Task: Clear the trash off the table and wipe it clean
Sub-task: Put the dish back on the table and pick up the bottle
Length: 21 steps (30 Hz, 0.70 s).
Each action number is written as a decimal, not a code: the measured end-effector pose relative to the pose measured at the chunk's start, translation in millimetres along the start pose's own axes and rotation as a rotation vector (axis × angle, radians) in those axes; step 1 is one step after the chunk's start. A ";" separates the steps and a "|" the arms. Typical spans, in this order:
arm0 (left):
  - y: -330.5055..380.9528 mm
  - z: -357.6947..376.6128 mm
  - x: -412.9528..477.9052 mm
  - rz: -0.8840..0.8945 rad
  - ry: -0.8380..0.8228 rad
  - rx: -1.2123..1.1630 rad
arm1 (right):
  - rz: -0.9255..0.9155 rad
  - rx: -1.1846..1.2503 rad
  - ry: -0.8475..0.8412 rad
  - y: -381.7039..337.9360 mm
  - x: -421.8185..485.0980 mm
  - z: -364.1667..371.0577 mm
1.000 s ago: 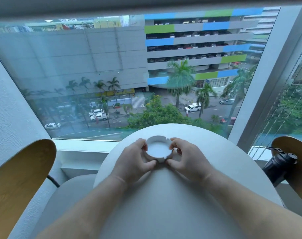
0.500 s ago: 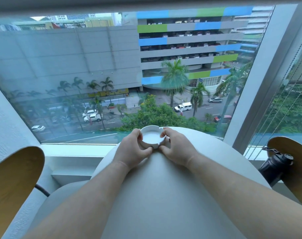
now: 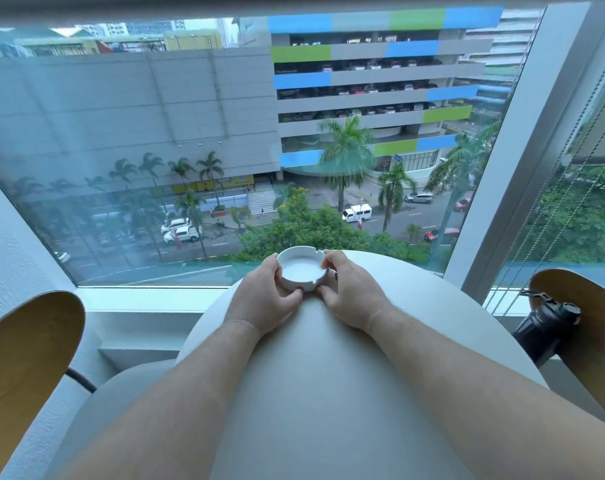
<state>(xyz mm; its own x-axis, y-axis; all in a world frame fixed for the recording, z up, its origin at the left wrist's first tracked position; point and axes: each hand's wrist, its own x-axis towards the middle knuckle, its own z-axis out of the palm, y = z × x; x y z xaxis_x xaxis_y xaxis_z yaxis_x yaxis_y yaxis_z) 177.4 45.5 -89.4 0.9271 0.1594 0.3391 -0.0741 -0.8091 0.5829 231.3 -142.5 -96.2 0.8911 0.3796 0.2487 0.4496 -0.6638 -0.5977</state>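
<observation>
A white round ashtray [image 3: 303,268] with notched rim sits at the far edge of the round white table [image 3: 328,393], close to the window. My left hand [image 3: 263,303] grips its left side, thumb at the front and fingers around the rim. On the ashtray's right side my right hand [image 3: 351,294] holds it the same way. The ashtray's bowl looks empty. No trash or cloth shows on the tabletop.
A large window [image 3: 190,150] stands just behind the table, with a white sill [image 3: 148,299] below it. Wooden chair backs rise at the left [image 3: 24,368] and right [image 3: 592,334]. A black bottle [image 3: 543,327] leans by the right chair. Blind cords [image 3: 550,209] hang at right.
Both hands have slid the ashtray away from me, from the table's middle to its far edge by the window. The grip on it is unchanged.
</observation>
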 end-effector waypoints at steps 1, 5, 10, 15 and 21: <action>-0.3 0.5 -0.1 0.000 0.001 -0.002 | 0.000 -0.001 0.001 0.3 0.2 0.3; -2.3 1.5 -0.1 -0.006 -0.001 0.004 | 0.003 -0.002 0.002 1.1 0.7 0.3; -4.3 1.8 1.4 -0.018 0.000 0.002 | 0.023 0.006 -0.004 0.9 1.5 -0.2; -5.7 0.0 -1.4 -0.002 -0.009 -0.027 | 0.023 0.066 0.076 -2.9 -9.0 -5.1; -3.4 -7.4 -21.4 0.137 0.196 -0.091 | -0.012 0.113 0.180 -13.9 -57.6 -15.1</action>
<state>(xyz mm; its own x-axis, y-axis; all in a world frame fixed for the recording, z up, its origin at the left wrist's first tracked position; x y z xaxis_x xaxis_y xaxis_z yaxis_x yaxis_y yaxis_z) 155.2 49.0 -93.2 0.8178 0.1660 0.5511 -0.2348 -0.7780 0.5828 174.7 -164.9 -90.7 0.8868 0.2589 0.3828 0.4597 -0.5793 -0.6731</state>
